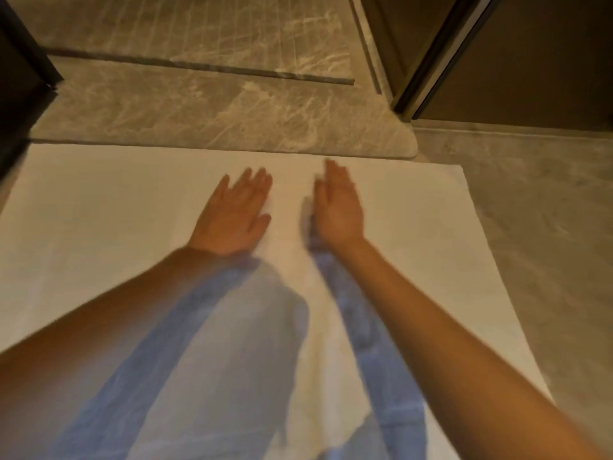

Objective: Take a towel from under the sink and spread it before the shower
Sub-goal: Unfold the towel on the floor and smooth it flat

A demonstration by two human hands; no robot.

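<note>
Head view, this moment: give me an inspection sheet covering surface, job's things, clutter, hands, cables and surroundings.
Surface: grey marble-look floor, with a raised stone step just beyond the towel.
Job's things: white towel spread flat on the floor, its far edge along the step; arm shadows fall across it.
Clutter: nothing seen.
Hands: left hand open, palm down on the towel; right hand open, tilted on its edge, blurred, contact with the towel unclear. Neither holds anything.
Cables: nothing seen.
Surroundings: dark door frame at upper right, dark panel at left, floor groove past the step.
</note>
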